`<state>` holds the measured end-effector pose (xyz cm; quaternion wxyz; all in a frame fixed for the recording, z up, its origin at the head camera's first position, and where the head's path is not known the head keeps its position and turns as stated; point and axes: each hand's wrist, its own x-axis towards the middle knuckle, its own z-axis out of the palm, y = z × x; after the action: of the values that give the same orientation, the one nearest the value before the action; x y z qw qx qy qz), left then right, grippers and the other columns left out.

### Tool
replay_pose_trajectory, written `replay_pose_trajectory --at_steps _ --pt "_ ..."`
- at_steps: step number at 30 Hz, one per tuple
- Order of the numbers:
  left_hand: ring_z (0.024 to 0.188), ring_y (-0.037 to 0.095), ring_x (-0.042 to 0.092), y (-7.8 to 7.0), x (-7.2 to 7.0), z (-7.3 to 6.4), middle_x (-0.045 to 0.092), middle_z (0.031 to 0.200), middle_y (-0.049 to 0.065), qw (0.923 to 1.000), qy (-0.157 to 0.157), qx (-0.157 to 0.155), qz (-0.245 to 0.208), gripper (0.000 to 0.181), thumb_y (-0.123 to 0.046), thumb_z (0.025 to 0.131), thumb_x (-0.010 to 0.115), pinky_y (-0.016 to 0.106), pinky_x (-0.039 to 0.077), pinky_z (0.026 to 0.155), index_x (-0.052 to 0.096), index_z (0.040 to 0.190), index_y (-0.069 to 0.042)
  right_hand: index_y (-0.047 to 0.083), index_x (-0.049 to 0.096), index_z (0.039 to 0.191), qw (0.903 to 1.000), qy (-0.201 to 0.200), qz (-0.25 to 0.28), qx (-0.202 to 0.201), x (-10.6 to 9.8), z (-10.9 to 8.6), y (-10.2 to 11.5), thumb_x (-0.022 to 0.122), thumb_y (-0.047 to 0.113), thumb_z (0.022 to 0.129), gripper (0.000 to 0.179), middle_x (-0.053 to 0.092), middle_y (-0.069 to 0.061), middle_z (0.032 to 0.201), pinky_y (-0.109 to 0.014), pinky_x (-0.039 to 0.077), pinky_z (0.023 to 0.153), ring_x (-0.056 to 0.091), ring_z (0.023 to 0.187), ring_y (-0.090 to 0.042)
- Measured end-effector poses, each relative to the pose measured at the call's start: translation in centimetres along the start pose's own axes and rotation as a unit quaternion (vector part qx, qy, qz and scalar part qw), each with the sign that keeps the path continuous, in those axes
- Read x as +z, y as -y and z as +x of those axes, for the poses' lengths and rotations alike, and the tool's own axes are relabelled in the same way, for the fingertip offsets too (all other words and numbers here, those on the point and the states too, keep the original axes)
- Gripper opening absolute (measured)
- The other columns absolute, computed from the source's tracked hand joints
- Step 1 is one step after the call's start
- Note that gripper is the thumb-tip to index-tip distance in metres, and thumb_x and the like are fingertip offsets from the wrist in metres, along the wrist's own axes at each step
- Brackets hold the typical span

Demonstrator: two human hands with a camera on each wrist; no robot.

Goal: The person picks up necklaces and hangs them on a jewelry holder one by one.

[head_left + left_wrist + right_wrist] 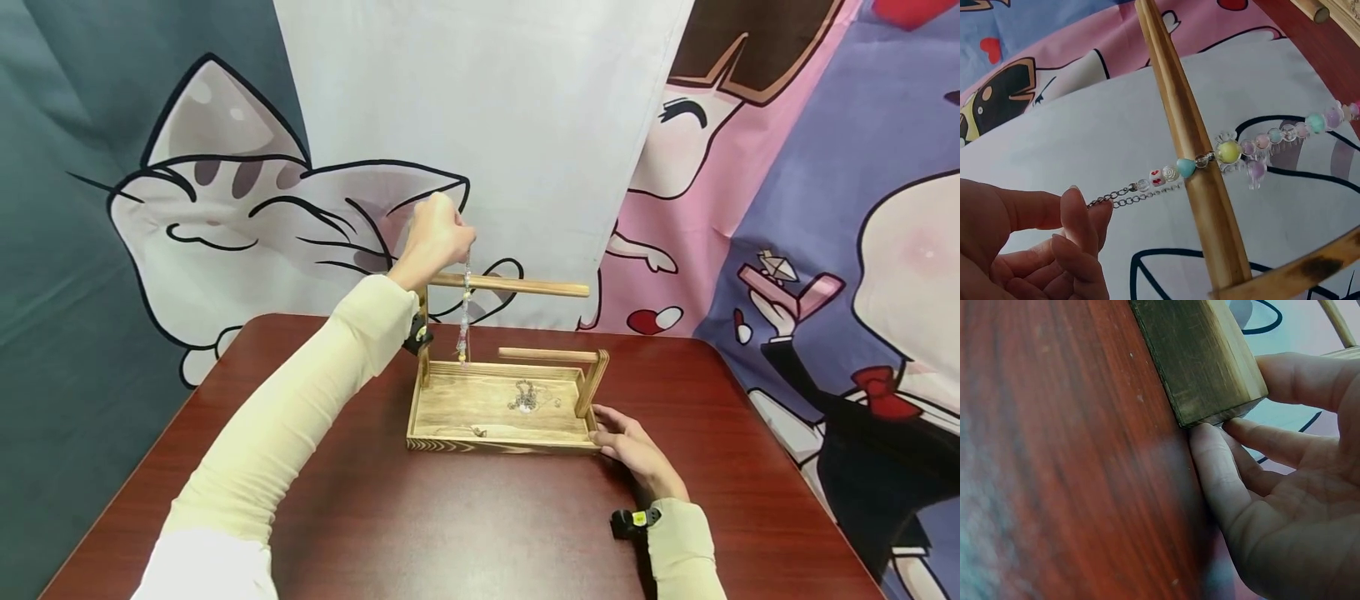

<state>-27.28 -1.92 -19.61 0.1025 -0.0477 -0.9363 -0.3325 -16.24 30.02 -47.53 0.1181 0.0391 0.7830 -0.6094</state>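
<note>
My left hand (438, 233), raised above the stand, pinches the fine chain of a pastel beaded necklace (464, 321). The necklace hangs down across the upper wooden bar (517, 286). In the left wrist view its beads (1229, 152) cross the near face of the bar (1175, 100); whether both strands pass on the same side, I cannot tell. My right hand (637, 450) holds the front right corner of the wooden jewelry stand's tray (495, 446). Up close, the right fingers (1216, 462) and thumb rest against that tray corner (1210, 362).
A lower bar (547, 355) on a short post stands at the tray's right end. Inside the tray lie a tangled dark chain with a pale pendant (525, 398) and a thin chain with a small charm (477, 431). The red-brown table (480, 517) meets a cartoon-printed cloth behind.
</note>
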Motion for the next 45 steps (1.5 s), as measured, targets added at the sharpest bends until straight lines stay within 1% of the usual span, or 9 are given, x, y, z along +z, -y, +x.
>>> replay_pose_trajectory --at_steps 3,10,14,22,26,31,35,39,45 --pt "0.064 0.014 0.058 0.3 -0.3 0.0 0.062 0.052 -0.001 1.0000 -0.006 -0.005 0.004 0.022 -0.009 0.070 0.049 0.026 0.042 0.056 0.055 0.049 -0.013 0.005 0.032 0.139 1.0000 0.000 0.000 0.004 0.0 -0.1 -0.1 0.058 0.007 0.084 0.061 0.042 -0.020 0.134 -0.027 0.045 0.080 0.049 0.108 -0.020" --pt "0.063 0.017 0.060 0.8 -0.8 -0.2 0.062 0.054 0.000 0.9997 0.007 -0.022 0.004 0.024 -0.012 0.074 0.051 0.029 0.044 0.055 0.050 0.050 -0.012 0.005 0.032 0.139 1.0000 -0.004 -0.002 0.006 -0.1 -0.2 -0.3 0.059 0.008 0.083 0.062 0.041 -0.020 0.134 -0.028 0.044 0.081 0.048 0.110 -0.021" --pt "0.059 0.018 0.056 1.1 -0.9 -0.2 0.057 0.051 0.000 0.9996 0.003 -0.028 0.010 0.027 -0.013 0.075 0.052 0.030 0.042 0.053 0.044 0.050 -0.014 0.004 0.031 0.140 1.0000 0.002 0.006 0.005 -0.1 -0.3 -0.3 0.057 0.006 0.084 0.062 0.040 -0.021 0.135 -0.028 0.044 0.081 0.048 0.111 -0.023" --pt "0.068 0.020 0.052 1.7 -1.5 -0.1 0.053 0.060 0.003 0.9988 -0.003 -0.031 0.037 0.014 -0.007 0.068 0.045 0.034 0.042 0.060 0.045 0.056 -0.014 0.006 0.031 0.140 1.0000 0.004 0.002 0.007 -0.2 -0.4 0.1 0.058 0.007 0.084 0.062 0.038 -0.020 0.137 -0.028 0.044 0.081 0.045 0.114 -0.024" --pt "0.066 0.020 0.050 1.7 -1.7 0.0 0.047 0.056 0.001 0.9982 -0.005 -0.039 0.044 0.016 -0.007 0.069 0.045 0.033 0.039 0.057 0.042 0.055 -0.014 0.006 0.031 0.140 0.9999 0.009 0.006 0.008 -0.3 -0.3 0.0 0.058 0.008 0.084 0.063 0.038 -0.020 0.137 -0.027 0.044 0.082 0.045 0.114 -0.023" --pt "0.058 0.018 0.044 1.9 -1.8 0.0 0.038 0.050 -0.001 0.9982 -0.004 -0.033 0.050 0.018 -0.007 0.070 0.045 0.031 0.036 0.052 0.040 0.054 -0.014 0.006 0.031 0.140 0.9999 0.005 0.008 0.006 -0.3 -0.2 0.0 0.058 0.007 0.084 0.062 0.040 -0.020 0.136 -0.026 0.044 0.081 0.047 0.111 -0.021" --pt "0.053 0.016 0.035 2.2 -1.6 0.0 0.030 0.049 -0.003 0.9982 -0.005 -0.023 0.054 0.017 -0.005 0.066 0.043 0.030 0.030 0.047 0.037 0.054 -0.015 0.006 0.031 0.140 0.9999 0.004 0.011 0.007 -0.3 -0.2 0.0 0.058 0.007 0.084 0.062 0.040 -0.020 0.136 -0.026 0.045 0.080 0.048 0.110 -0.020" --pt "0.054 0.017 0.036 2.6 -1.3 -0.1 0.030 0.051 -0.002 0.9976 -0.003 -0.017 0.067 0.015 -0.005 0.063 0.042 0.030 0.029 0.045 0.036 0.053 -0.015 0.006 0.031 0.140 0.9999 0.005 0.011 0.009 -0.1 -0.1 0.0 0.058 0.007 0.084 0.063 0.040 -0.020 0.136 -0.026 0.045 0.080 0.049 0.109 -0.019" --pt "0.061 0.020 0.046 3.0 -1.1 -0.3 0.043 0.060 0.003 0.9966 0.007 -0.010 0.081 0.012 -0.006 0.063 0.043 0.034 0.036 0.049 0.041 0.055 -0.015 0.006 0.031 0.140 0.9998 0.006 0.015 0.007 -0.1 0.0 0.0 0.058 0.007 0.084 0.062 0.040 -0.020 0.136 -0.026 0.045 0.080 0.050 0.106 -0.017"
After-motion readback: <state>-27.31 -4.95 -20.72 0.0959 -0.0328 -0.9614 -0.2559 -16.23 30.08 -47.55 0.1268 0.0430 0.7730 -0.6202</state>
